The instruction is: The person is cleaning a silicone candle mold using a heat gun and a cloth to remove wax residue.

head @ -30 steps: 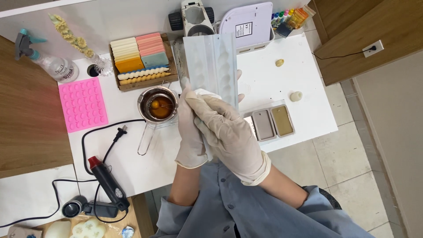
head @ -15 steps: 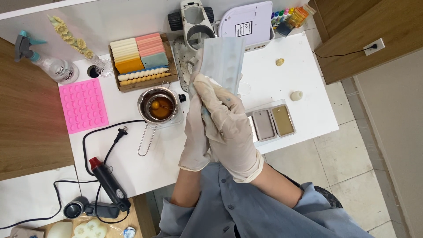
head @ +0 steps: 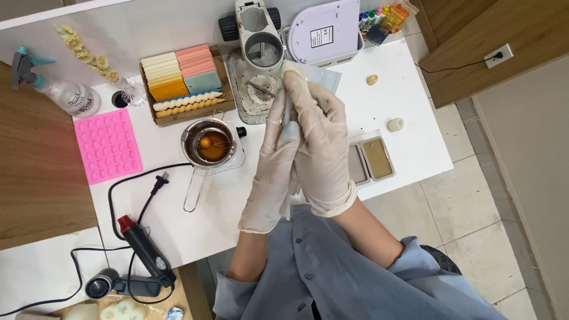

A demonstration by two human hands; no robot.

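Both my hands wear pale rubber gloves and are held together over the middle of the white table point(head: 415, 148). My left hand point(head: 271, 169) and my right hand point(head: 325, 145) press palm to palm on a clear plastic mould sheet point(head: 288, 115). The sheet stands edge-on between them, and one translucent corner of it point(head: 325, 77) shows past my right fingers. A small metal pot of amber liquid point(head: 210, 145) sits just left of my left hand.
Two filled rectangular moulds point(head: 370, 160) lie right of my hands. A wooden tray of coloured bars point(head: 184, 80), a pink silicone mould point(head: 106, 145), a spray bottle point(head: 65, 95), a white scale point(head: 326, 29) and a heat gun point(head: 145, 249) with its cord stand around.
The clear sheet faced the camera flat a second ago. It was lifted further from me and turned, and now stands edge-on between my palms.
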